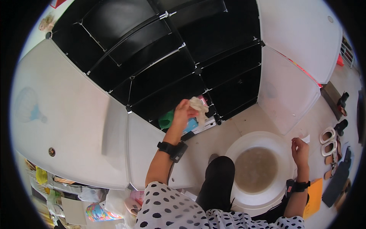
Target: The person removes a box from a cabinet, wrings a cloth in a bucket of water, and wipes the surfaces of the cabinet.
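A crumpled cream cloth [199, 108] is gripped by my left hand [184, 111], in front of the lowest compartment of a black panelled cabinet [164, 49]. Close to that hand, a green item [166, 120], a blue item [190, 125] and a white box-like item [206, 125] sit at the bottom of the cabinet. My right hand [300, 152] is held closed to the right of a white basin [231, 191] of cloudy water [256, 170]. A small white scrap [306, 139] shows just beside its fingers; whether they hold it is unclear.
White cabinet doors [72, 114] stand open on the left, with others [288, 86] open on the right. Sandals [328, 142] and other shoes lie on the floor at right, near an orange board-like item [313, 198]. Bags and a colourful container [101, 212] crowd the lower left.
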### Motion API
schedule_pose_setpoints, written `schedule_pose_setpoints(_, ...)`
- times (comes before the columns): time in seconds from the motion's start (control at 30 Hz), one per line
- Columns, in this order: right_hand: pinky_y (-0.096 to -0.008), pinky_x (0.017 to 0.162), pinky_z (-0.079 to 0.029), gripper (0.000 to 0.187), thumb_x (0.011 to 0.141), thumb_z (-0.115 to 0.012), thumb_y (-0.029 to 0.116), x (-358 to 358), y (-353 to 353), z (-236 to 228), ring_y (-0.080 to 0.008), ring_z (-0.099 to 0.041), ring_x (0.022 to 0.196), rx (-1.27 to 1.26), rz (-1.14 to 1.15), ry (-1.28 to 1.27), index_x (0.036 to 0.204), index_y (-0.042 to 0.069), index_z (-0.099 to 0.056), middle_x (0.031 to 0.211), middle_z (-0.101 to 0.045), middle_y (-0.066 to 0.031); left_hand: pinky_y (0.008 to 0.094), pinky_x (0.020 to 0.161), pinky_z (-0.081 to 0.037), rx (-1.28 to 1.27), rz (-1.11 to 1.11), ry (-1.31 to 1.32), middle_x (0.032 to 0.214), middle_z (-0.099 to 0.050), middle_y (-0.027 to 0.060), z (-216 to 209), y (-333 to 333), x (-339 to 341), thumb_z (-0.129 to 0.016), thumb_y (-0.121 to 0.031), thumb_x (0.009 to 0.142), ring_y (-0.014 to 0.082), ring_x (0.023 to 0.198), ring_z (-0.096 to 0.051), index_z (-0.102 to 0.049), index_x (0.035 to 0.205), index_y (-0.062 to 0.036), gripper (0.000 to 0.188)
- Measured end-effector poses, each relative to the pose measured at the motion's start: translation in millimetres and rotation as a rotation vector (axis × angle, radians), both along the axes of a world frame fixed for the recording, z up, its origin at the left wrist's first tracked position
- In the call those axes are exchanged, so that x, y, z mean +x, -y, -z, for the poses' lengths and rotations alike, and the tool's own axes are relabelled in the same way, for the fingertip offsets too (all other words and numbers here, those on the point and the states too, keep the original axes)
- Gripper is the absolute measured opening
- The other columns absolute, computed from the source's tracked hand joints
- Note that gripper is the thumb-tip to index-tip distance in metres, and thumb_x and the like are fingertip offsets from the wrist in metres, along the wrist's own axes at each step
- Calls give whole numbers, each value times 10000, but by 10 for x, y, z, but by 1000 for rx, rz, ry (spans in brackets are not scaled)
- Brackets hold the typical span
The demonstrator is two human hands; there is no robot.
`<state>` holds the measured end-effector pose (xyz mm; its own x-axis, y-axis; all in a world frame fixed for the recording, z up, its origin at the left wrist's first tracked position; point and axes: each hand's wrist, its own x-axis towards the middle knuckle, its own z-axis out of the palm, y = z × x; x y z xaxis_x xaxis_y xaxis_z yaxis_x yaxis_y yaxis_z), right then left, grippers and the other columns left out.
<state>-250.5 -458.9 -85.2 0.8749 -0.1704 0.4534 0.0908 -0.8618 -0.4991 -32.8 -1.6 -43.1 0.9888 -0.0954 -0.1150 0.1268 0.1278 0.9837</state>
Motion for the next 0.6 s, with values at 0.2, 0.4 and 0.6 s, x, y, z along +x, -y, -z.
schedule_pose_setpoints(0.2,-356,548,-448,82,748,-555,-30,104,-26,133,-281,-572,572,-27,-40,-107,814,14,-576,684,-590,-147,214,470,-391,41,-242,20,748,-590,14,135,-793,186,-390,-212,960,87,538,-499,-525,909,-77,198)
schedule_pose_setpoints(0.4,-376,561,-432,85,763,-523,-33,184,-19,294,-308,-549,589,-42,-12,-251,818,2,-577,713,-576,-162,255,539,-466,374,-605,-43,821,-615,90,376,-1755,792,-464,-258,922,165,641,-596,-539,1023,-46,247)
schedule_pose_setpoints(0.6,-386,555,-433,69,766,-542,-20,229,3,463,-305,-546,588,-154,-52,-280,820,23,-552,677,-571,-150,407,918,-412,1609,-543,137,1264,-504,186,703,-2062,1218,-463,-358,885,320,1160,-473,-533,1179,8,475)
